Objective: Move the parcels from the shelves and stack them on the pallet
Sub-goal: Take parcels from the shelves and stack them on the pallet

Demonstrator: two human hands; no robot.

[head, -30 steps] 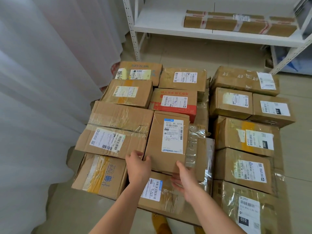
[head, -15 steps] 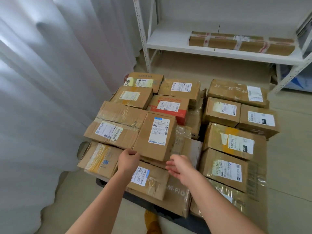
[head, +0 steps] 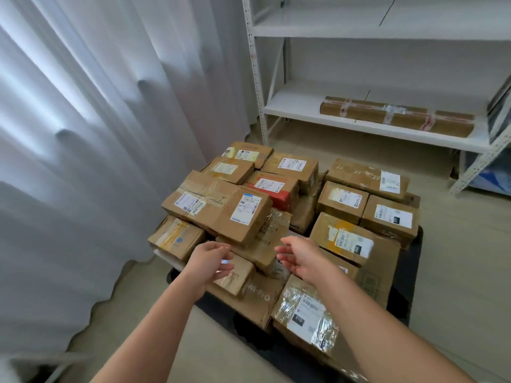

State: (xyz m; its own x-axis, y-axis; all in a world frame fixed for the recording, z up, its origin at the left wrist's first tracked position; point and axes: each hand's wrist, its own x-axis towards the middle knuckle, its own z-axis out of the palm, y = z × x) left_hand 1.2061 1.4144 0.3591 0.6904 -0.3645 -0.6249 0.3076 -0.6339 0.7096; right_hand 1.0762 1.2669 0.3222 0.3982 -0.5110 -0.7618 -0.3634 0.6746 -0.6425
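Observation:
Several taped cardboard parcels lie stacked on the dark pallet (head: 414,275) on the floor. A brown parcel with a blue-edged white label (head: 243,214) sits on top of the stack near its front. My left hand (head: 210,258) and my right hand (head: 298,258) hover just in front of that parcel, apart from it, fingers relaxed and holding nothing. One long flat parcel with red tape (head: 398,116) lies on the lower board of the white shelf (head: 298,106) behind the pallet.
A white curtain (head: 83,134) hangs along the left, reaching the floor beside the pallet. The shelf's slanted leg (head: 481,164) stands at the right with something blue (head: 492,175) under it. Bare beige floor (head: 464,272) lies right of the pallet.
Both hands have let go of the labelled parcel and drawn back from it. The view has pulled away and lifted, showing more of the shelf.

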